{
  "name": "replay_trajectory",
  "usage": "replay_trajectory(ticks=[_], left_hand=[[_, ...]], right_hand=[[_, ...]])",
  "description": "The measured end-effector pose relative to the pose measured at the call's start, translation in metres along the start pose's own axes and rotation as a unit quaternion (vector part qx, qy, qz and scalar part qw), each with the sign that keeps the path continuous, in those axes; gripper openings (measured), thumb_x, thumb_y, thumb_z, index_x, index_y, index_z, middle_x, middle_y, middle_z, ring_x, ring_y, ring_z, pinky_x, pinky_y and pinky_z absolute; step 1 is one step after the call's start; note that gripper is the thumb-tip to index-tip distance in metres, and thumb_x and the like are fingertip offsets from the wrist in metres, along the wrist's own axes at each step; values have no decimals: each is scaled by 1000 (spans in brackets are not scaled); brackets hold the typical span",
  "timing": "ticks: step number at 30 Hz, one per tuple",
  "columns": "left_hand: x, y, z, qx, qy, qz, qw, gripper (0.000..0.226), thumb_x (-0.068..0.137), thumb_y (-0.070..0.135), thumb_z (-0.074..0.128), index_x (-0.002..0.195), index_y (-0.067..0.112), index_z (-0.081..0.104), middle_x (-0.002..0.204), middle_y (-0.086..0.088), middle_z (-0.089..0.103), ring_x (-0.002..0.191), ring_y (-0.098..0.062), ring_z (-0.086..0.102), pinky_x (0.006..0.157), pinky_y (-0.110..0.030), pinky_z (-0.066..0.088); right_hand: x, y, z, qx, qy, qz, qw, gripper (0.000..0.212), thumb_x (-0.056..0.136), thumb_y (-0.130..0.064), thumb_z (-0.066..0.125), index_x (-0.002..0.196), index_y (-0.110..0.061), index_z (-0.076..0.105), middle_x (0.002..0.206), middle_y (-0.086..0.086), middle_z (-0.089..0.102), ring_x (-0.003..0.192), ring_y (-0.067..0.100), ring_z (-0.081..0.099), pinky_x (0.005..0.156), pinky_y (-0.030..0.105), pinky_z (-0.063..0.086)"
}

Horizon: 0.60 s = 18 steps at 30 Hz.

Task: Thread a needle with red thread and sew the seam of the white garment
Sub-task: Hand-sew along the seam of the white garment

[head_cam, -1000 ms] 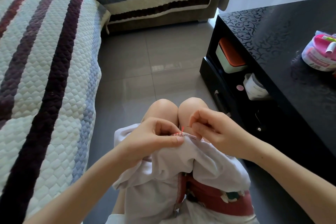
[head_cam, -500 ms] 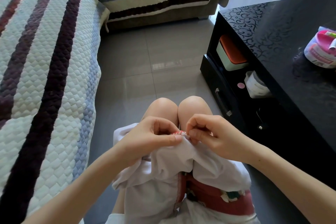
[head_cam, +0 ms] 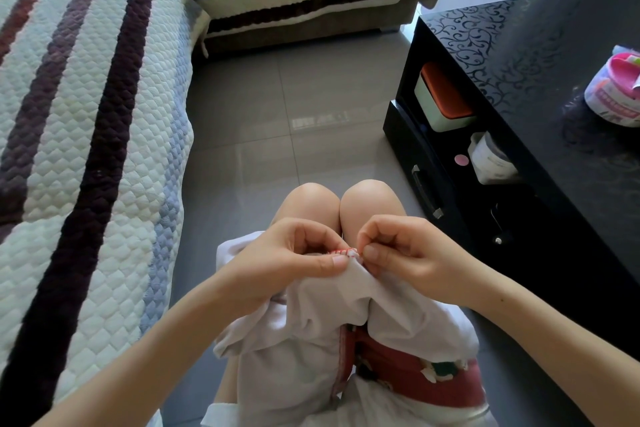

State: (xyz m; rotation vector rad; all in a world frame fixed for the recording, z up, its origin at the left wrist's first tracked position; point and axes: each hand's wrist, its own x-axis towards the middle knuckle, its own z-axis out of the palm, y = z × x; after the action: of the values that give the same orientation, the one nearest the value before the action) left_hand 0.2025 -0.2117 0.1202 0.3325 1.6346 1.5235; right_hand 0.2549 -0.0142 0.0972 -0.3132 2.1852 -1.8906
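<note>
– What's off to your left?

– A quilted sofa cover [head_cam: 86,149], cream with dark purple and blue stripes. Grey floor tiles [head_cam: 277,107] run between it and my knees [head_cam: 317,204].

– And your left hand?

– My left hand [head_cam: 287,263] is curled, thumb and forefinger pinching a raised fold of the white garment [head_cam: 311,357]. The rest of the cloth is bunched over my lap, hanging down my thighs.

– Where's the thread?

– The red thread [head_cam: 341,250] shows as a short row of stitches along the top edge of that fold, right between my two thumbs.

– The right hand?

– My right hand [head_cam: 412,260] is curled too, its fingertips nipping the cloth at the right end of the stitches. The two hands sit close together, nearly touching at the tips. Whether the needle is in that pinch, I can't tell; it's too small to see.

– Further right?

– A glossy black table [head_cam: 540,55], a box with an orange lid [head_cam: 446,94] on its lower shelf, and a pink and white tub [head_cam: 613,97] on top.
</note>
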Motion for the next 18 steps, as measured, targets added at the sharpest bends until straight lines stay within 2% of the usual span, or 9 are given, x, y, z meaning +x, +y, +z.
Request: replay_trajectory(ticks=[3, 9, 13, 15, 18], left_hand=[[0, 1, 0, -9, -6, -1, 1000, 6, 75, 14, 69, 76, 15, 75, 78, 1, 71, 78, -6, 64, 74, -15, 49], [1, 3, 3, -25, -11, -8, 1000, 6, 73, 13, 70, 71, 16, 75, 73, 2, 69, 71, -5, 63, 69, -14, 48], [1, 4, 3, -23, -6, -6, 1000, 5, 72, 14, 71, 72, 16, 76, 74, 1, 69, 72, -6, 63, 70, -15, 49], [1, 4, 2, -30, -11, -5, 999, 7, 73, 14, 70, 72, 17, 76, 74, 1, 70, 73, -6, 63, 71, -15, 49], [0, 5, 2, -37, -15, -3, 999, 10, 75, 16, 67, 71, 18, 76, 76, 0, 72, 74, -7, 64, 70, -16, 49]], right_hand=[[0, -1, -1, 11, -4, -1, 1000, 8, 88, -10, 54, 83, -11, 61, 73, -5, 64, 71, 4, 59, 69, 17, 46], [0, -2, 3, 25, -16, -20, 999, 11, 88, -7, 53, 84, -14, 59, 73, -17, 64, 70, -4, 56, 67, 11, 43], [-2, 1, 1, 18, -12, -30, 999, 10, 88, -4, 53, 89, -11, 59, 81, -14, 63, 76, 1, 58, 71, 15, 44], [-3, 6, -3, -36, 6, -42, 998, 12, 87, -1, 54, 92, -10, 59, 86, -11, 63, 81, 3, 60, 75, 15, 45], [-4, 15, -7, -158, 44, -78, 983, 4, 88, -18, 61, 88, -20, 64, 83, -16, 64, 77, 5, 60, 71, 17, 46]])
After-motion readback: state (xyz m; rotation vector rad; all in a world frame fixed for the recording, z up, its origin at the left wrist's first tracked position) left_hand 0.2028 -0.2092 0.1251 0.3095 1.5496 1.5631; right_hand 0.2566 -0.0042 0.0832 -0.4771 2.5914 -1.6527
